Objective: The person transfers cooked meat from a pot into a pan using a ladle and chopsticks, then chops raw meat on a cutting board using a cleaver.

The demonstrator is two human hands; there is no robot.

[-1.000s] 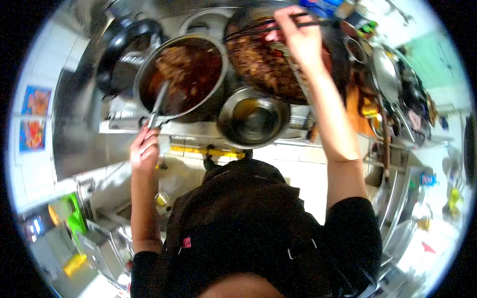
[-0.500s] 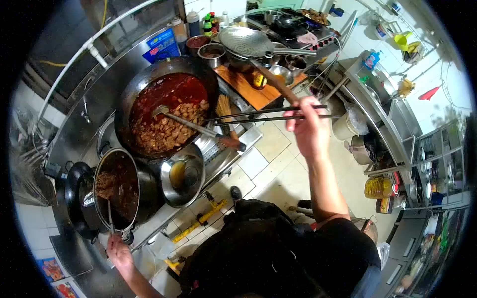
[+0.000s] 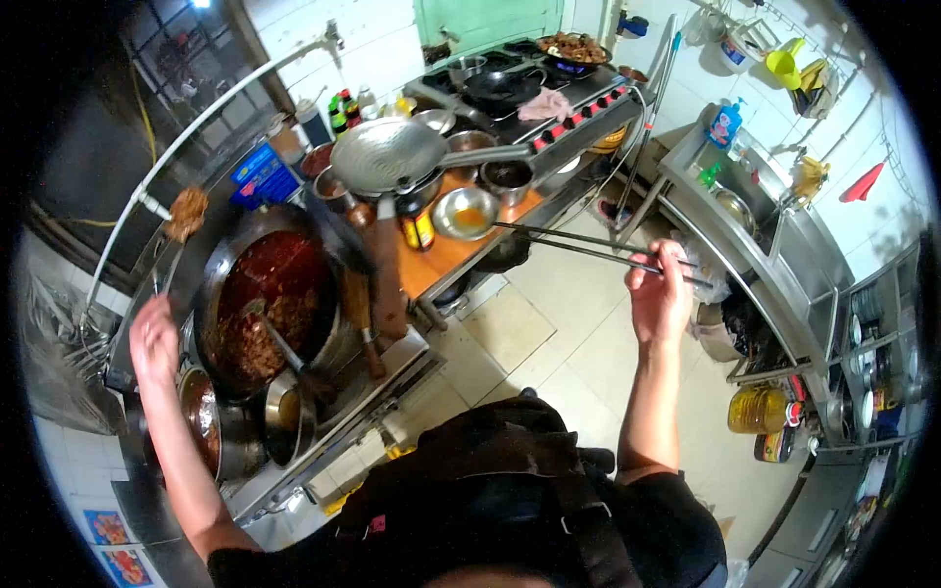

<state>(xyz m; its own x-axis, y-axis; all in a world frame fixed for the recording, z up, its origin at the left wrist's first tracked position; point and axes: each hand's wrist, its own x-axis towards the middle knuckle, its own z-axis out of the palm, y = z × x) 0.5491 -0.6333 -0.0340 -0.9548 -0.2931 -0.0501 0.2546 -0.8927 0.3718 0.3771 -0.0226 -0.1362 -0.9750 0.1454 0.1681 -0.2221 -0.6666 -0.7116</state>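
Observation:
My left hand (image 3: 154, 341) is closed around a long metal utensil (image 3: 173, 269), its exact kind unclear. A brown clump of food (image 3: 186, 214) sits at its far end, raised behind the wok's left side. Between the fingers of my right hand (image 3: 659, 299) are long black chopsticks (image 3: 588, 241), tips pointing left near a small metal bowl (image 3: 465, 214) with yellow-orange liquid. The big wok (image 3: 328, 294) holds red oil and chopped brown food (image 3: 257, 343), with a ladle (image 3: 279, 338) resting in it. Below my left forearm stands a deep pot (image 3: 235, 441) with dark, saucy contents.
A perforated strainer pan (image 3: 387, 157) lies over bowls by a wooden board (image 3: 421, 269). Bottles (image 3: 343, 113) and a blue packet (image 3: 263, 174) stand behind the wok. The stove (image 3: 578, 108) is at the back, a steel sink counter (image 3: 730, 216) to the right, oil jugs (image 3: 755, 410) on the floor.
My left hand has come up out of the deep pot, lifting the utensil and the brown clump. The chopsticks' tips have moved away from the wok. The view has shifted.

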